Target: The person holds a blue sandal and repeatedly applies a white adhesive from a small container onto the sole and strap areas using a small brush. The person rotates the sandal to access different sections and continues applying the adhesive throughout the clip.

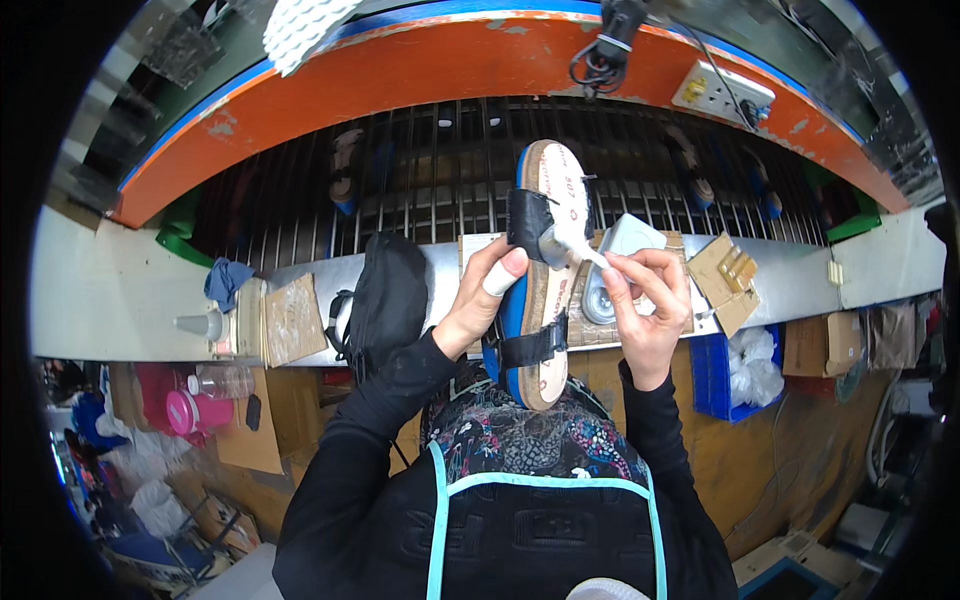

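In the middle, my left hand [481, 300] is closed on the left edge of a sandal [540, 290], with a white wrap around its thumb. The sandal is held lengthwise, its pale, red-marked face turned up; it has a cork-like side, a blue edge and black straps. My right hand [652, 306] pinches the thin white handle of a small brush [583, 248]. The brush's broad end lies against the sandal near its upper strap; the exact contact is hard to make out. Below the right fingers, a white round container [599, 306] is partly hidden.
Beyond my hands runs a rack of metal rods [430, 190] with several sandals beneath or among them. A black bag [385, 295] stands left; cardboard pieces [293, 320] lie beside it. A blue bin [712, 385] holding plastic bags is right. A power strip [722, 92] sits on the orange beam.
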The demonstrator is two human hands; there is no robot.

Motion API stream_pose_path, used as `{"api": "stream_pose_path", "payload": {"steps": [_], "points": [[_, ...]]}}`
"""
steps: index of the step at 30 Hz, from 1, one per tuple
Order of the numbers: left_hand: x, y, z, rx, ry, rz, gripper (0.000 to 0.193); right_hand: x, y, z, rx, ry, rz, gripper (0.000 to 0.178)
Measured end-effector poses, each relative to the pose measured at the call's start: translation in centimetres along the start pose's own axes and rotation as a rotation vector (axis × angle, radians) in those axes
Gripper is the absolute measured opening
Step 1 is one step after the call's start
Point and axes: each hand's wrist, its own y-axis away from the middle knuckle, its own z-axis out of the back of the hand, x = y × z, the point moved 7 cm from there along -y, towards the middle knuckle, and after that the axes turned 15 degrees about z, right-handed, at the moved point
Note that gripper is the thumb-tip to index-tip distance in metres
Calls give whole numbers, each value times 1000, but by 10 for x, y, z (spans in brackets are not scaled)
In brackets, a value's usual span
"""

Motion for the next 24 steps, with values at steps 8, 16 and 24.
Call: {"api": "stream_pose_path", "payload": {"steps": [8,16,24], "points": [[-18,13,14,-157,-129,-89,71,2,-27,-17,18,51,86,17],[-27,15,24,-177,-197,-119,70,-1,-50,-25,7,58,183,17],[-36,12,25,-136,-159,-63,67,-6,-55,-28,103,-21,257,21]]}}
